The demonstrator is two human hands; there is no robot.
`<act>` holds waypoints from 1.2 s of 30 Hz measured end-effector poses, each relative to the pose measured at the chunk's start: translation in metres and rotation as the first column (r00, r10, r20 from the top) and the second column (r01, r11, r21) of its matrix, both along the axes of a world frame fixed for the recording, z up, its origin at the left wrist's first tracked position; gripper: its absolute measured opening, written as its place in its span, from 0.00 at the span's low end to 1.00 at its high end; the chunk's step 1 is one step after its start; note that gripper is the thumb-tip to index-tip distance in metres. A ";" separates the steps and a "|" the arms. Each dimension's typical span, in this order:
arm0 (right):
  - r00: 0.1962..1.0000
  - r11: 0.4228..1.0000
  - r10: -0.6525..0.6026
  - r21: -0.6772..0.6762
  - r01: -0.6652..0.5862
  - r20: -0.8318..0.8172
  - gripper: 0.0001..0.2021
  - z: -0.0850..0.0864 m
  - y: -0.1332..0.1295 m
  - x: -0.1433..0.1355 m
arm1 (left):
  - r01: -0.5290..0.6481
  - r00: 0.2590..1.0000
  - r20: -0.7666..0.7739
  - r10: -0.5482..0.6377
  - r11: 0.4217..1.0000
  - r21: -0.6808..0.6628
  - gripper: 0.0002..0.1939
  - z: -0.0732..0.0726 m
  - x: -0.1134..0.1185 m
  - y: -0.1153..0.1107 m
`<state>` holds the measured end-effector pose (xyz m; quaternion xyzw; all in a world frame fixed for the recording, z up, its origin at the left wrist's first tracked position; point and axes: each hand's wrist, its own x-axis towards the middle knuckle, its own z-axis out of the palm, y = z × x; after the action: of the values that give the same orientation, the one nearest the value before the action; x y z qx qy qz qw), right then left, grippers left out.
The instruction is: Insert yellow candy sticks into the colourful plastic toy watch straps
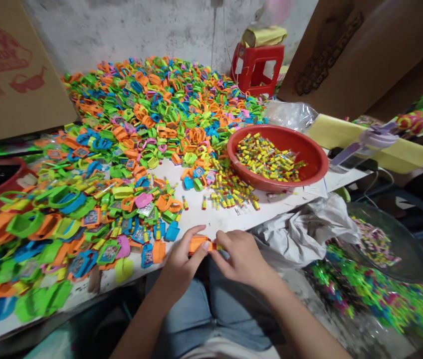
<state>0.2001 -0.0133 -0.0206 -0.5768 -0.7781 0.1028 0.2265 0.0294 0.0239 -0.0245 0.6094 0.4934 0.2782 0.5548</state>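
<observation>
My left hand [182, 262] is closed on an orange toy watch [198, 244], held just above my lap at the table's front edge. Fingers of my right hand [242, 255] pinch a small yellow-and-red wrapped candy roll [215, 246] against the right end of the watch. Fingers hide much of both things. Beyond my hands, a few candy rolls [204, 202] lie on the white table [196, 218]. To the left are toy watches [147, 253] in blue, orange, green and pink, several with candy rolls in them.
A large heap of toy watches [166, 94] reaches back to the wall. At the right stands a red basin [316, 174] of candy rolls, near crumpled grey plastic [301, 224]. A red stool [260, 65] and cardboard boxes [17, 99] border the table.
</observation>
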 end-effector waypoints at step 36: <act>0.786 0.993 -0.111 -0.104 0.061 -0.608 0.03 -0.044 0.031 0.009 | 0.546 0.509 -0.851 0.132 0.715 0.437 0.20 0.014 0.032 0.184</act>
<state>0.2091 0.0175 -0.0649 -0.5556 -0.6309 0.3042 0.4481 0.0615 0.2079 -0.0108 0.8772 0.4784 0.0319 0.0246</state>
